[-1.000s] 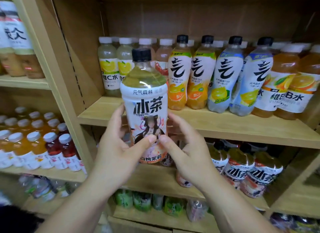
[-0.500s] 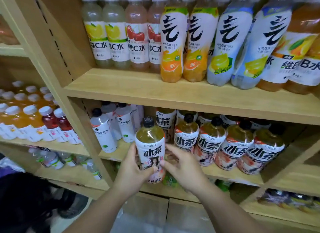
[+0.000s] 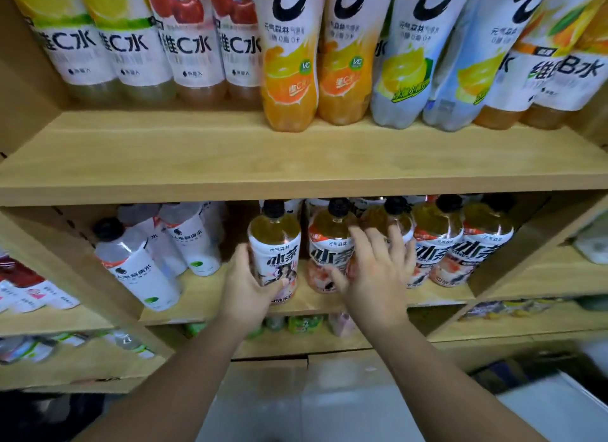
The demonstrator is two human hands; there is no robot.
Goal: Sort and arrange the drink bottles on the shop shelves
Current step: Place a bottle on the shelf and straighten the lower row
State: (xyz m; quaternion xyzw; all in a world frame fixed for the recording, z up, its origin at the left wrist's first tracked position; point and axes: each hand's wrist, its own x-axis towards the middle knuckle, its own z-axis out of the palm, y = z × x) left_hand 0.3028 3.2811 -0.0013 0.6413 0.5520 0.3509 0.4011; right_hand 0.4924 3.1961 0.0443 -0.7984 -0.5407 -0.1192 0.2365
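Observation:
A black-capped tea bottle point(image 3: 274, 244) with a white label stands upright on the lower wooden shelf point(image 3: 210, 296). My left hand point(image 3: 246, 285) grips it round the lower body. To its right runs a row of matching tea bottles point(image 3: 441, 244). My right hand point(image 3: 375, 270) lies with spread, straight fingers against two of them, touching their fronts. The bottle labels behind that hand are partly hidden.
White-labelled clear bottles point(image 3: 144, 270) stand at the left of the same shelf. The upper shelf point(image 3: 296, 158) carries vitamin water bottles point(image 3: 131, 46), orange bottles point(image 3: 289, 79) and pale blue bottles point(image 3: 401, 79). Green bottles point(image 3: 304, 323) sit on the shelf below. Red drinks point(image 3: 19, 287) fill the left unit.
The tea bottle went down from in front of the upper shelf onto the lower shelf. My right hand let go of it and moved right onto the neighbouring bottles.

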